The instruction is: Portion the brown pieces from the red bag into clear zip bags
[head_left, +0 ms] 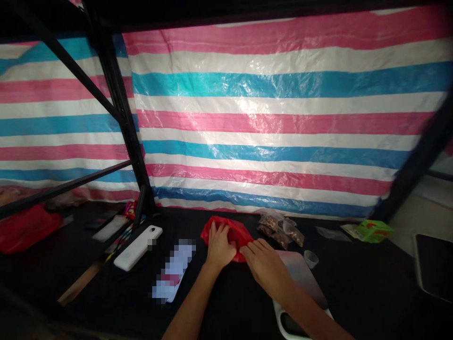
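A red plastic bag [236, 231] lies crumpled on the black table [354, 283], just in front of the striped tarp. My left hand [218, 246] rests on its left part with the fingers curled into the plastic. My right hand [264, 264] touches the bag's lower right edge, fingers stretched forward and close together. Under my right forearm sits a small scale with a silver plate [300, 274]. Several clear packets of brown bits [279, 229] lie just right of the bag.
A white power bank [138, 247] and a blurred flat item [174, 270] lie to the left. A small clear cup [311, 258] stands by the scale. A green box [373, 230] is at the right, a dark tray [434, 264] at the far right, black frame posts [120, 118] on the left.
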Demonstrator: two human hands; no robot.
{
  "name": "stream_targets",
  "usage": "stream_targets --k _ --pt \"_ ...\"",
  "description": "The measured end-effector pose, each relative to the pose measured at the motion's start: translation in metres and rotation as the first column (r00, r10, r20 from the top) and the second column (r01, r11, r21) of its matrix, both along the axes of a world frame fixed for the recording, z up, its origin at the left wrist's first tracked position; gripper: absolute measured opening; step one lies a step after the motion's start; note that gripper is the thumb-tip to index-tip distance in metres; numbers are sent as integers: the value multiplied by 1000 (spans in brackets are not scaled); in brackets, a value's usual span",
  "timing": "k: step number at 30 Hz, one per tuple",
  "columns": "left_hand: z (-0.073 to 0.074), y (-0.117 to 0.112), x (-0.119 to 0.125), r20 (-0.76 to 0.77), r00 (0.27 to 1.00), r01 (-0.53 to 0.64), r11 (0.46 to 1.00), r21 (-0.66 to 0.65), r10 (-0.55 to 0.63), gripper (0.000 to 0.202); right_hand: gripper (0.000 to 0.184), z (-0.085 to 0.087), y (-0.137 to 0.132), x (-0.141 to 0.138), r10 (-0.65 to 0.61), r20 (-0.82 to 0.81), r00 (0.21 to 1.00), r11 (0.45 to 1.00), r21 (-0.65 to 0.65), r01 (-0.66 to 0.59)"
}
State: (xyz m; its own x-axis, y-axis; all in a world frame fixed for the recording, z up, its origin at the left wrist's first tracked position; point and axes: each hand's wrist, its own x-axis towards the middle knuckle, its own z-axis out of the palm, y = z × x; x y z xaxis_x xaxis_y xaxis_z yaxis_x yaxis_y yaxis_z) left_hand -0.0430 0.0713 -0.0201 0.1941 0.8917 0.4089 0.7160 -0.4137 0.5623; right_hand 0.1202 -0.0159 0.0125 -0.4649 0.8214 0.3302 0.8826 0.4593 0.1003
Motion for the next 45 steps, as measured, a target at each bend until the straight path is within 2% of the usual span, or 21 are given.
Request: stream_targets --k 2,6,8,12,14,17,20,23,25,27,29,33,35,39,40,42,43,45 --pt "6 -4 1 -52 999 10 1000 -10 -11 61 27 9 -5 9 -30 84 996 1000 -8 30" --pt "13 -8 6 -30 997 66 998 -15 -67 52 24 19 -16 19 23 122 992 1000 -23 -20" --pt "13 -5 6 21 998 65 998 6 -65 49 24 16 -17 16 57 95 994 998 -14 -56" --pt "9 3 0 65 996 62 998 7 -62 45 48 4 -10 1 177 106 978 983 27 -181" --pt "7 6 -4 46 995 89 996 -2 -89 47 50 1 -5 -9 200 123 972 978 32 -205" --pt "7 8 -7 12 992 123 992 -21 -123 48 31 4 5 -15 136 121 983 991 -1 -137" --pt "12 5 -9 -10 993 118 992 -33 -118 42 19 13 14 -6 49 94 994 999 -19 -47" --pt "23 1 -13 -60 998 31 997 -67 -36 33 18 22 15 11 -71 38 997 997 -2 71" --pt "31 -1 -16 -177 982 -83 991 -109 63 32 18 26 11 20 -127 5 992 992 0 127" --pt "38 -4 -19 -264 958 -146 983 -112 112 35 17 28 5 27 -142 -10 990 990 -10 142" --pt "40 -7 -20 -303 947 -141 985 -95 107 47 17 27 -1 30 -142 -16 990 990 -16 142" --pt "35 -13 -21 -384 923 -61 992 -108 15 77 17 24 -13 35 -135 -40 990 989 -66 132" --pt "32 -14 -23 -398 917 -35 993 -116 -15 73 18 23 -18 37 -133 -47 990 986 -104 128" --pt "36 -17 -23 -328 944 12 997 -81 -39 50 27 26 -26 40 -142 -6 990 984 -110 140" --pt "39 -18 -21 -289 955 54 997 -45 -65 44 28 27 -27 40 -142 3 990 984 -109 141" --pt "43 -23 -15 -202 961 202 978 43 -190 34 27 28 -27 42 -131 8 991 984 -116 131" --pt "44 -27 -11 -167 945 297 952 75 -282 30 26 28 -27 43 -122 4 993 985 -122 122" --pt "44 -34 -3 -139 877 472 880 57 -461 26 23 26 -23 46 -106 -5 994 986 -130 104"
